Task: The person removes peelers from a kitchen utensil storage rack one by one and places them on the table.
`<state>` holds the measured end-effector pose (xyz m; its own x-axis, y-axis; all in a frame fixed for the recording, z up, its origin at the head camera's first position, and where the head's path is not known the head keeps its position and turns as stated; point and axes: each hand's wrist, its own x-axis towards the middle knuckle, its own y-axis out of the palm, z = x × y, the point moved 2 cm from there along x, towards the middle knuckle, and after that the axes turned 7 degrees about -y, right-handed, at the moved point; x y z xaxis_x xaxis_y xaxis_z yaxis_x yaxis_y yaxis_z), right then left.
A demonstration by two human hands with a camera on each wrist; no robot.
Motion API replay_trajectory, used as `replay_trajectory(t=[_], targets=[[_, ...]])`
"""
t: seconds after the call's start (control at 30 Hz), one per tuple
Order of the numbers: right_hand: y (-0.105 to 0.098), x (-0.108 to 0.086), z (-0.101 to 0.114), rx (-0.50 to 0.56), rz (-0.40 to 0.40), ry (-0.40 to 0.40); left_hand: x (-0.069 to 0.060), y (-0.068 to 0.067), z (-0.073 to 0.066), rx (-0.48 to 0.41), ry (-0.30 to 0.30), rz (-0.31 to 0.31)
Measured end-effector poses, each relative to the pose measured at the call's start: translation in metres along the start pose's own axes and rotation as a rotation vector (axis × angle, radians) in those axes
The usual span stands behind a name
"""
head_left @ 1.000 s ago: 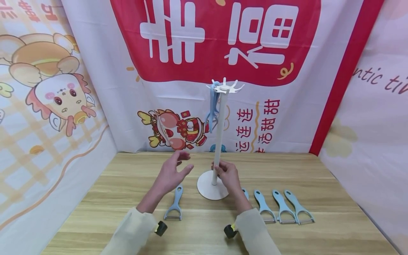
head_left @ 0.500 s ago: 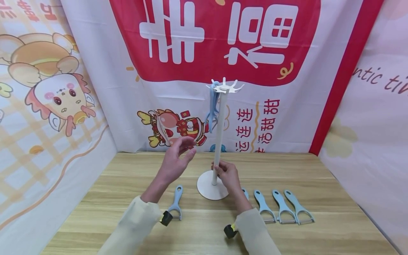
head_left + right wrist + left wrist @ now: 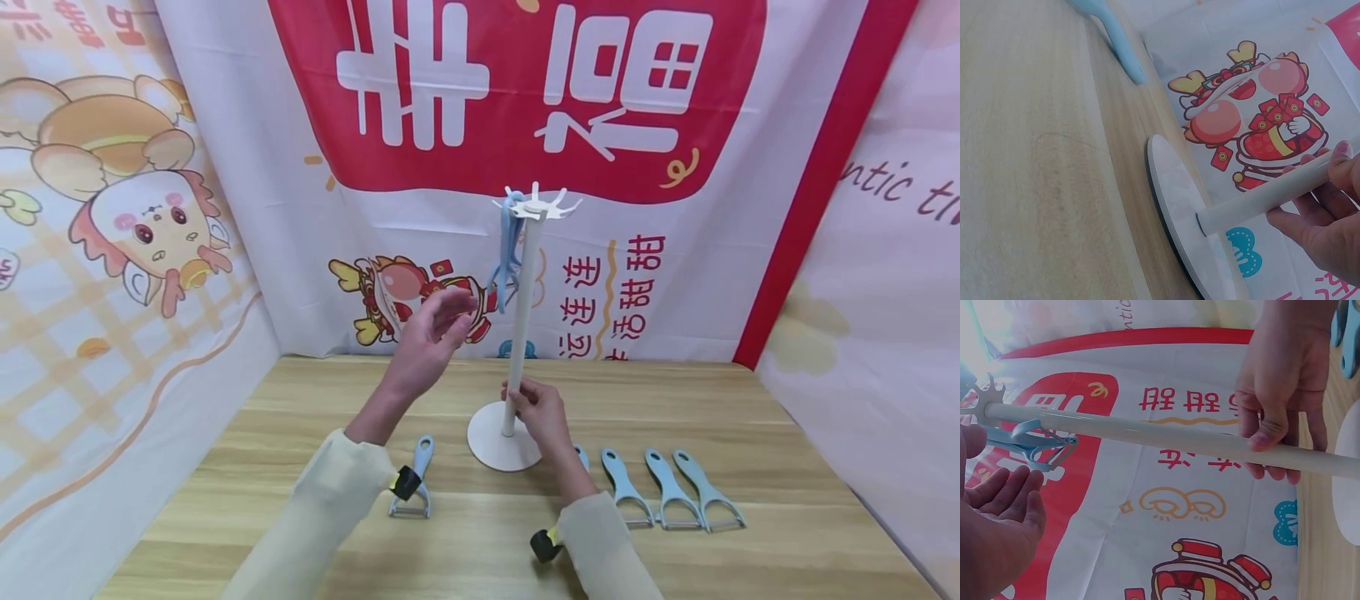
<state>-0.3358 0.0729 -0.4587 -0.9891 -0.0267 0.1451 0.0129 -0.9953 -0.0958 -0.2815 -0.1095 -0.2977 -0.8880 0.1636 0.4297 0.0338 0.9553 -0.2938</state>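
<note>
A white stand (image 3: 524, 308) with a ring of hooks on top rises from a round base (image 3: 495, 446). My right hand (image 3: 542, 414) grips the pole low down, thumb and fingers around it, as the right wrist view also shows. From a hook on the left hang light-blue Y-shaped peelers (image 3: 506, 258); they overlap, so their number is unclear. Left of the pole, my left hand (image 3: 429, 346) is raised with loosely bent fingers and holds nothing. In the left wrist view its fingers are close beside the hanging peelers (image 3: 1035, 444); contact cannot be told.
One blue peeler (image 3: 422, 458) lies on the wooden table (image 3: 315, 467) beneath my left forearm. Several more peelers (image 3: 663, 475) lie in a row to the right, one partly hidden by my right arm. Printed cloth (image 3: 390, 200) hangs behind and at both sides.
My left hand has risen and moved right, closer to the hanging peelers. My right hand keeps its grip on the pole. The head view has shifted slightly.
</note>
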Motion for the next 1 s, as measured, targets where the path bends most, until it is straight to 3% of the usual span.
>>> replay_trajectory(t=[0.6, 1.0], targets=[[-0.001, 0.002, 0.000, 0.008, 0.003, -0.005, 0.035, 0.012, -0.023, -0.039, 0.069, 0.013], [-0.002, 0.000, 0.001, 0.012, 0.010, -0.007, 0.058, 0.016, -0.031, -0.020, 0.040, 0.066]])
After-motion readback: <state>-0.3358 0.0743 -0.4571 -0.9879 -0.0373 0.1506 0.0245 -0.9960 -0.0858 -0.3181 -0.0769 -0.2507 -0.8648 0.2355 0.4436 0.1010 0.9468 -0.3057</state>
